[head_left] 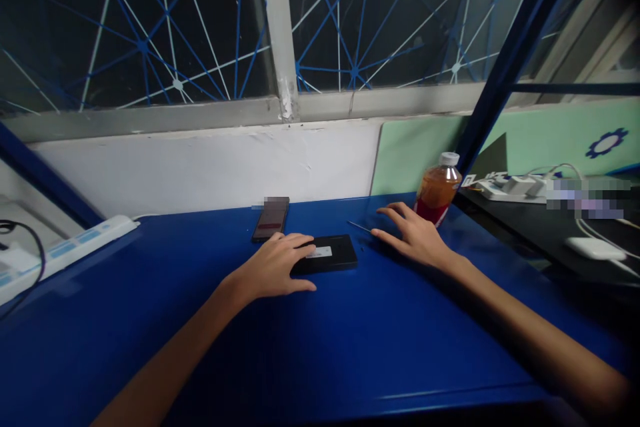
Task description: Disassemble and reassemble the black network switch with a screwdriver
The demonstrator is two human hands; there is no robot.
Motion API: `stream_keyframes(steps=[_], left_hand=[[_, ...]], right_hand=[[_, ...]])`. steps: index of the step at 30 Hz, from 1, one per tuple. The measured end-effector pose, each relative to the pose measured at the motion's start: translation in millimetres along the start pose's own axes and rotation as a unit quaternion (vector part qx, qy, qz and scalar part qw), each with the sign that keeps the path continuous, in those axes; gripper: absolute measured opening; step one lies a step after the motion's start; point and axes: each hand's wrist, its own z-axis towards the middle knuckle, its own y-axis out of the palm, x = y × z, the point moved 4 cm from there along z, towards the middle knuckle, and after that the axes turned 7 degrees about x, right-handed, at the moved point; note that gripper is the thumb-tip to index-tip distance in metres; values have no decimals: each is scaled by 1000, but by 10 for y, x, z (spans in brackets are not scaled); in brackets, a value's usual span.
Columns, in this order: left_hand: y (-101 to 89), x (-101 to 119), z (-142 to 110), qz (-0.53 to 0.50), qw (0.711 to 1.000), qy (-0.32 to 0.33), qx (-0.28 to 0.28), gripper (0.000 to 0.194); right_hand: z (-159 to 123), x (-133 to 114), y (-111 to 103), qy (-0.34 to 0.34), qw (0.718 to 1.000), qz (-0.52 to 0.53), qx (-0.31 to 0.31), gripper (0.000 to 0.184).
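blue table, near edge dim. left hand palm down over black box on table, hiding its left end; fingers extended, thumb apart. right hand low, fingers spread; thin rod ends at thumb, touch unclear. dark speck beside box, too small to identify.

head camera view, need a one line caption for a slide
Left hand at a flat black box, right hand by a thin rod, on a blue table with phone and bottle.
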Motion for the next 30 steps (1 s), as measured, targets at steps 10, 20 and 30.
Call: stream_keyframes(steps=[10, 20, 30], left_hand=[[171, 31, -143, 10, 996, -1, 87, 70], [263, 143, -145, 46, 989, -16, 141, 62], [206, 112, -106, 26, 975, -76, 207, 40]], right_hand=[[142, -676, 58, -159, 985, 55, -37, 53], [-35, -809, 107, -172, 978, 104, -49, 50], [-22, -742, 137, -162, 978, 119, -61, 46]])
